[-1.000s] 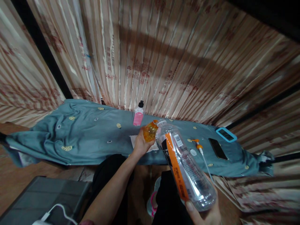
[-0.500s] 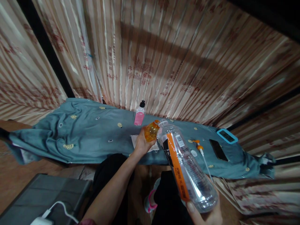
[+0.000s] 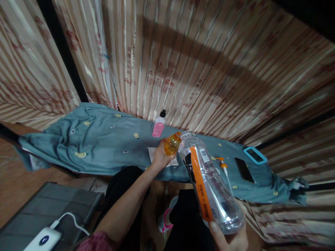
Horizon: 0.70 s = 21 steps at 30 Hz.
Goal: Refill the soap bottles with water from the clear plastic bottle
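Note:
My left hand (image 3: 161, 156) is wrapped round a small amber bottle (image 3: 172, 143), its mouth tilted up to the right. With its fingers about the base, my right hand (image 3: 230, 238) holds a large clear plastic bottle (image 3: 209, 184) with an orange and black label. That bottle slants up to the left, and its neck meets the mouth of the amber bottle. Whether liquid passes between them I cannot tell. Under my left hand lies a white cloth or tissue (image 3: 151, 152). An orange and white pump head (image 3: 223, 165) with a long tube rests right of the clear bottle.
A green patterned cloth (image 3: 102, 146) covers the narrow table against a curtain (image 3: 167, 62). On it are a pink-labelled bottle with a black cap (image 3: 158, 124), a phone (image 3: 244, 170) and a blue-framed clock (image 3: 255, 155). A white power bank (image 3: 44, 240) sits on a grey surface at lower left.
The view has shifted slightly, showing more of the power bank. Both hands keep hold of their bottles, mouths still together, with little movement between them.

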### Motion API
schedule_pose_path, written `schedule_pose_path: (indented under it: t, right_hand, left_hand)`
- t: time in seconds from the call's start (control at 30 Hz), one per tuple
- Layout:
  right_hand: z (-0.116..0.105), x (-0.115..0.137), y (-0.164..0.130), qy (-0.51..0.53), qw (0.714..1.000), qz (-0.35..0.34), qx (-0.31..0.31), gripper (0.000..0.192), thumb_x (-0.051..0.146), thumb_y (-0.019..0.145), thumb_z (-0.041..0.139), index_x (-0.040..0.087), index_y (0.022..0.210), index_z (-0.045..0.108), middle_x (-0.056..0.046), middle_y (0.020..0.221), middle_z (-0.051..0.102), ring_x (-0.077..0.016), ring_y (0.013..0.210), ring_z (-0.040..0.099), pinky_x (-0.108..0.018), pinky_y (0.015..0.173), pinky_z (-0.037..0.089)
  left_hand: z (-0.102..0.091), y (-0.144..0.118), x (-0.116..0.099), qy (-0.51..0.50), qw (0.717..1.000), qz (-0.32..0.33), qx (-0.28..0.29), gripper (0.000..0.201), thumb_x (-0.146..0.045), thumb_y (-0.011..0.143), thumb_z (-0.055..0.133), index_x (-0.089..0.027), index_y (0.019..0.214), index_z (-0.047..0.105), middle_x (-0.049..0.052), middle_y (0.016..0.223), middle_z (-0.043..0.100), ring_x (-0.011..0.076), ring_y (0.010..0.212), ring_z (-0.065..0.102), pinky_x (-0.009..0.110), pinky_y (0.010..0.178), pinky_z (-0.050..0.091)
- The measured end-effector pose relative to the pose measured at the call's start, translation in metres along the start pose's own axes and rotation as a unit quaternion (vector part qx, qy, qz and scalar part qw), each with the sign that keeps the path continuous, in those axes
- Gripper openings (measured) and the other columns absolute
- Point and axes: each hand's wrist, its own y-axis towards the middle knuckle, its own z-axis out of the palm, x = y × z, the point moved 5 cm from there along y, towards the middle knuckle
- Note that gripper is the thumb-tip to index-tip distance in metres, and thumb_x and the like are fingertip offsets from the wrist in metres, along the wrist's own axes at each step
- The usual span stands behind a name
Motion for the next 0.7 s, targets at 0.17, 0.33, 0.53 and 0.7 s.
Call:
schedule_pose_path:
  t: [0.17,0.33,0.53,0.7]
  right_hand:
    - [0.0001,-0.0012,0.0016,0.015,1.0,0.001,-0.004,0.088,0.069,0.076,0.066,0.011,0.139,0.05,-0.019,0.128,0.064,-0.0377,0.117,0.063,-0.048,0.1,0.048]
    - [-0.0001,0.0015,0.0021,0.031,1.0,0.003,-0.001,0.088,0.069,0.076,0.067,0.01,0.139,0.05,-0.019,0.131,0.062,-0.0375,0.12,0.061,-0.046,0.104,0.046]
    - [-0.002,0.0025,0.0029,0.011,1.0,0.004,-0.001,0.094,0.073,0.075,0.066,0.007,0.14,0.05,-0.021,0.131,0.062,-0.038,0.12,0.061,-0.048,0.104,0.045]
    - [-0.0022,0.0047,0.0033,0.003,1.0,-0.008,0.001,0.093,0.071,0.077,0.065,0.005,0.14,0.049,-0.022,0.133,0.061,-0.0381,0.123,0.061,-0.048,0.105,0.046]
  left_hand:
    - [0.0001,0.0,-0.0026,-0.006,1.0,0.004,-0.001,0.064,-0.02,0.064,0.079,-0.02,0.123,0.053,0.008,0.113,0.073,0.0276,0.104,0.073,0.042,0.092,0.058]
    - [-0.0015,-0.0004,-0.0046,-0.003,1.0,0.003,0.005,0.064,-0.02,0.065,0.079,-0.019,0.123,0.053,0.009,0.115,0.073,0.0281,0.105,0.072,0.043,0.094,0.058]
    - [-0.0008,-0.0012,-0.0039,-0.015,1.0,0.002,0.011,0.064,-0.022,0.066,0.079,-0.018,0.124,0.051,0.01,0.117,0.072,0.0281,0.105,0.073,0.043,0.095,0.058]
    - [-0.001,-0.0009,-0.0049,-0.017,1.0,0.008,0.007,0.063,-0.02,0.065,0.078,-0.018,0.123,0.052,0.01,0.117,0.072,0.0286,0.107,0.072,0.043,0.095,0.058]
